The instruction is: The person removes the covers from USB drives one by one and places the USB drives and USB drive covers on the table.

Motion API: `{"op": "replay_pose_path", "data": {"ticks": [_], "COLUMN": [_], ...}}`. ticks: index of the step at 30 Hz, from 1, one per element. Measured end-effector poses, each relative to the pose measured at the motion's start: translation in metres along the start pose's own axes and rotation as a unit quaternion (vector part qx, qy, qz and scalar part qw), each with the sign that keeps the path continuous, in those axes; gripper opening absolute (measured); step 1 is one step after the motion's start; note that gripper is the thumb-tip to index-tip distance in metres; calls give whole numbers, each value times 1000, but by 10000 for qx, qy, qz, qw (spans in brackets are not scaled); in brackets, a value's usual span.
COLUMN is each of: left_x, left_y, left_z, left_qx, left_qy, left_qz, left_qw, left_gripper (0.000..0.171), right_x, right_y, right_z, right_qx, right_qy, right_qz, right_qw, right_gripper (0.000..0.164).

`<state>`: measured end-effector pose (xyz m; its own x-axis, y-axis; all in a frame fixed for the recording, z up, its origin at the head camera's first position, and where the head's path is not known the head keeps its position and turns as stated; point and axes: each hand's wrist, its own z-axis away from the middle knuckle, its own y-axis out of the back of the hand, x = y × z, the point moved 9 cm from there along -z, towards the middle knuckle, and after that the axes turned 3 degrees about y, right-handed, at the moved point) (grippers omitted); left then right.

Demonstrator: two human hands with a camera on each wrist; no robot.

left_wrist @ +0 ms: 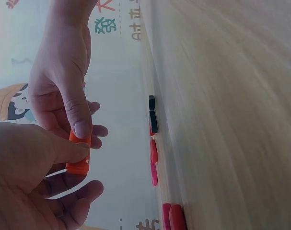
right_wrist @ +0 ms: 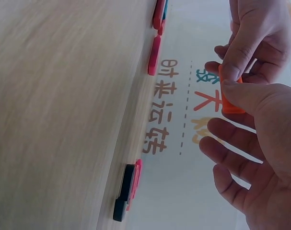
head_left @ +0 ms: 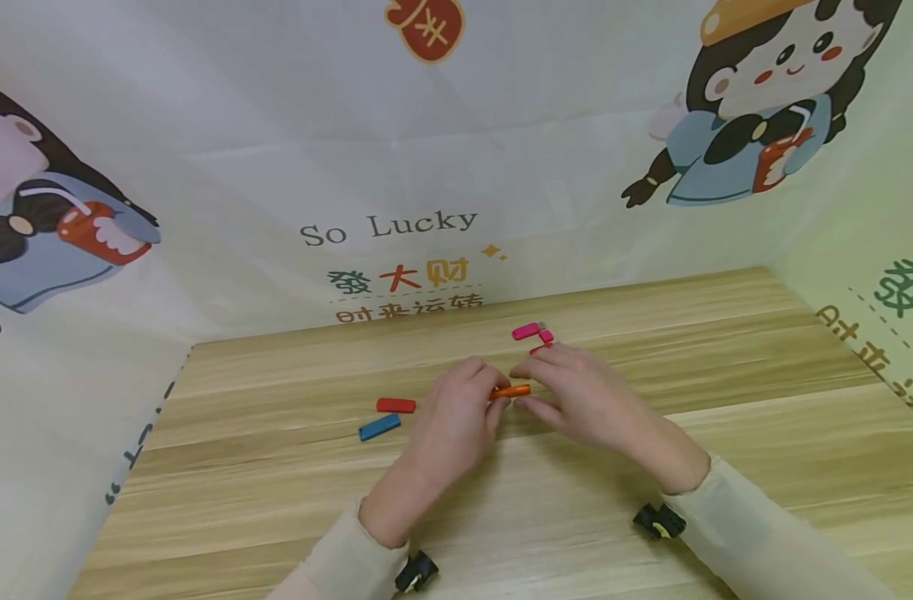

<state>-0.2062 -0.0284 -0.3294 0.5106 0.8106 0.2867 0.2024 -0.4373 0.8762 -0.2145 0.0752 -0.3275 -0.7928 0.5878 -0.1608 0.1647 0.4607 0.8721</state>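
Note:
An orange USB stick [head_left: 511,391] is held over the table between both hands. My left hand [head_left: 456,408] pinches its left part, thumb on the near face as the left wrist view shows. At the other end, my right hand [head_left: 587,396] has its thumb and fingertips on the stick; its other fingers spread loosely in the right wrist view. No metal plug shows on the orange stick [left_wrist: 80,155]. Left of the hands lie a red USB stick [head_left: 396,405] and a blue one [head_left: 379,427].
Behind the right hand lie a pink USB stick [head_left: 526,332] with its metal plug bare, a small pink piece [head_left: 546,336] and a partly covered red piece [head_left: 541,348]. Two black pieces [right_wrist: 126,182] show in the wrist views. A printed cloth wall [head_left: 546,233] borders the wooden table [head_left: 276,467].

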Motion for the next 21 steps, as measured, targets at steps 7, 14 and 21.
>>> {"op": "replay_pose_path", "data": {"ticks": [7, 14, 21], "left_x": [0, -1, -1], "left_y": [1, 3, 3], "left_z": [2, 3, 4], "left_qx": [42, 86, 103], "left_qy": [-16, -44, -1], "left_qz": [80, 255, 280], "left_qw": [10000, 9996, 9996], "left_gripper": [8, 9, 9], "right_x": [-2, -4, -6], "right_y": [0, 0, 1], "right_z": [1, 2, 1], "right_qx": [78, 129, 179], "right_qy": [53, 83, 90], "right_qz": [-75, -174, -352], "right_qw": [9999, 9997, 9992], "right_gripper": [24, 19, 16]}}
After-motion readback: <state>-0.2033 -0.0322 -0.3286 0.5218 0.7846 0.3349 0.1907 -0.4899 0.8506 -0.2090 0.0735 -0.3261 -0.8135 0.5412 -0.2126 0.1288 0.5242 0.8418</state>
